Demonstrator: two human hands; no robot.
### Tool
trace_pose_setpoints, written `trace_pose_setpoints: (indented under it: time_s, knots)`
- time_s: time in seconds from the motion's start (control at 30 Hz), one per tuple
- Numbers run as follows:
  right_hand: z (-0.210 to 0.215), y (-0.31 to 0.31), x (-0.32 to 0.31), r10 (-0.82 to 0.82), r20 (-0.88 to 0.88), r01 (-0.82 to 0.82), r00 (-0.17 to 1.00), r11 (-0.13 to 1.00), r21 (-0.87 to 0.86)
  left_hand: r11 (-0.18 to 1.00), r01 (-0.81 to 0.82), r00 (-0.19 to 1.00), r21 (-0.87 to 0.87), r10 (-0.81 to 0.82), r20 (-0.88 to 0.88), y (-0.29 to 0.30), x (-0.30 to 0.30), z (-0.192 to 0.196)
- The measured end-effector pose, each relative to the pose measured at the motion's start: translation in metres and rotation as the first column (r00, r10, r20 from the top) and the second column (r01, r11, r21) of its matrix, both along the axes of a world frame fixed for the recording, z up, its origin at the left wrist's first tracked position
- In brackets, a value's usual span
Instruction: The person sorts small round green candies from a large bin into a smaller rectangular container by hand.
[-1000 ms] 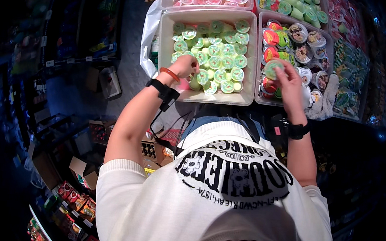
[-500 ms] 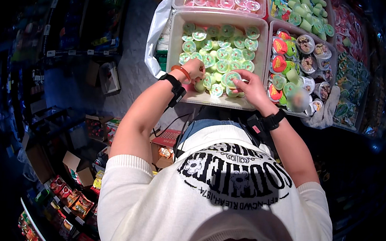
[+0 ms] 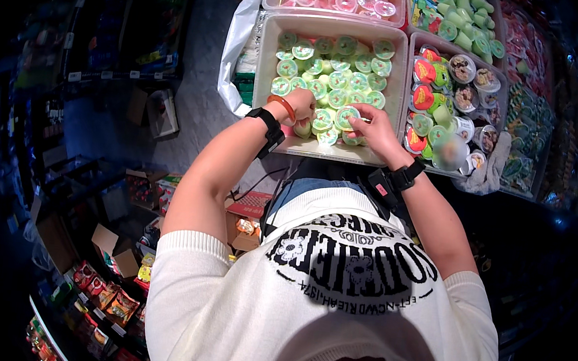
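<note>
Cups of green-lidded jelly, small round plastic ones (image 3: pixel 331 80), are heaped in a white rectangular plastic bin (image 3: pixel 268 53) at upper centre of the frame. They are judged light, stiff-walled and somewhat slippery, with thin foil lids that could dent; each is best pinched across its rim. The left hand (image 3: pixel 299 103) is curled loosely at the bin's lower left, and whether a cup is held cannot be told. The right hand (image 3: pixel 372 124) is pinched on one cup (image 3: pixel 346 116) at the lower edge. Compared with a second ago, the right hand has been moved leftward out of the neighbouring bin of mixed cups (image 3: pixel 450 92).
</note>
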State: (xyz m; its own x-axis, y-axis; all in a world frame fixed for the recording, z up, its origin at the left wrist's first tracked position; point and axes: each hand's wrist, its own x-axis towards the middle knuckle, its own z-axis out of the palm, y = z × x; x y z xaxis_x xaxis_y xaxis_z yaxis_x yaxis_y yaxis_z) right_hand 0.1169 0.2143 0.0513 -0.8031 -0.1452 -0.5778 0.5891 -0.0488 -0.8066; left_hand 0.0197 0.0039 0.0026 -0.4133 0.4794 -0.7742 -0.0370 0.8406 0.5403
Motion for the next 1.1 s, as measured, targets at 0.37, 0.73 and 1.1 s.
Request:
trace_pose_setpoints:
  time_s: [0.37, 0.73, 1.1]
  knots:
    - [-0.012, -0.004, -0.003, 0.015, 0.021, -0.014, 1.0, 0.999, -0.032, 0.987, 0.155, 0.855, 0.032, -0.118, -0.506, -0.004, 0.0, 0.012]
    - [-0.03, -0.025, -0.005, 0.017, -0.073, -0.022, 0.997, 0.997, -0.08, 0.719, -0.587, 0.809, 0.373, 0.534, 0.244, -0.009, -0.002, 0.028]
    - [-0.01, -0.006, 0.007, 0.02, 0.0, -0.02, 1.0, 0.988, -0.156, 0.468, -0.781, 0.456, 0.413, 0.88, -0.136, 0.039, -0.053, -0.013]
